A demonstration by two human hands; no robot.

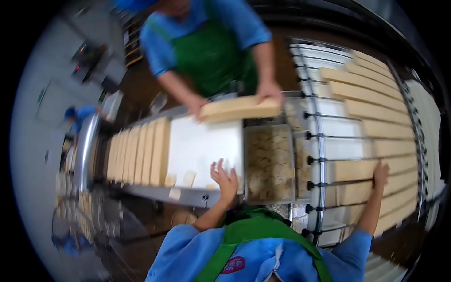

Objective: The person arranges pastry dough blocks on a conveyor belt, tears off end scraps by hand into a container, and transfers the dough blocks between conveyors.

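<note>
My left hand hovers over the near edge of a white conveyor belt, fingers spread, with nothing in it. On the right, my right hand has its fingers curled over a long pale-yellow block lying between the dark rods of a rack. Its grip is partly blurred. More blocks of the same kind lie side by side in the rack. Across the belt, a co-worker's two hands hold another long block level above the belt's far side.
Several blocks stand in a row on the belt's left part, before a metal roller. A tray of pale flat pieces sits between belt and rack. Small scraps lie along the belt's near edge. Another person is far left.
</note>
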